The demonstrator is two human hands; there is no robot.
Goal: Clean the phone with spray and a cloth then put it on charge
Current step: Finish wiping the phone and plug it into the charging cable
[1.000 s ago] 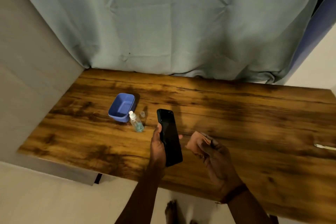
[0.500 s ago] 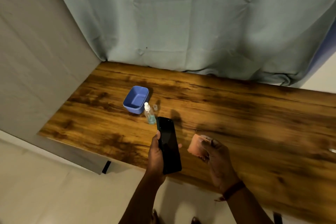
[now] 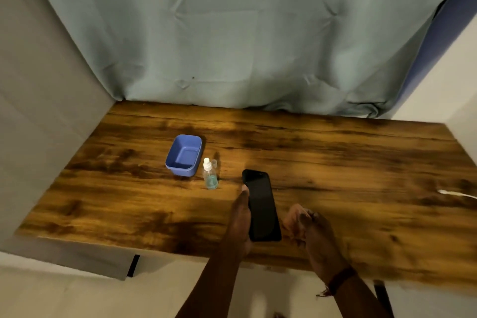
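Note:
My left hand (image 3: 241, 217) grips a black phone (image 3: 261, 205) by its left edge, screen up, over the near part of the wooden table (image 3: 348, 162). Just right of the phone, my right hand (image 3: 313, 233) is closed around a small pinkish cloth (image 3: 293, 217). A small clear spray bottle (image 3: 210, 175) with bluish liquid and a white nozzle stands upright to the left beyond the phone. Its clear cap (image 3: 214, 162) sits just behind it. A white charging cable end (image 3: 454, 193) lies at the table's far right edge.
A blue rectangular plastic tub (image 3: 184, 155) stands left of the spray bottle. A grey-green curtain (image 3: 232, 33) hangs behind the table and a grey panel (image 3: 38, 111) closes off the left side. The table's near edge runs just below my hands.
The view has shifted, so the table sits differently in frame. Both hands keep their hold, the phone and cloth staying side by side.

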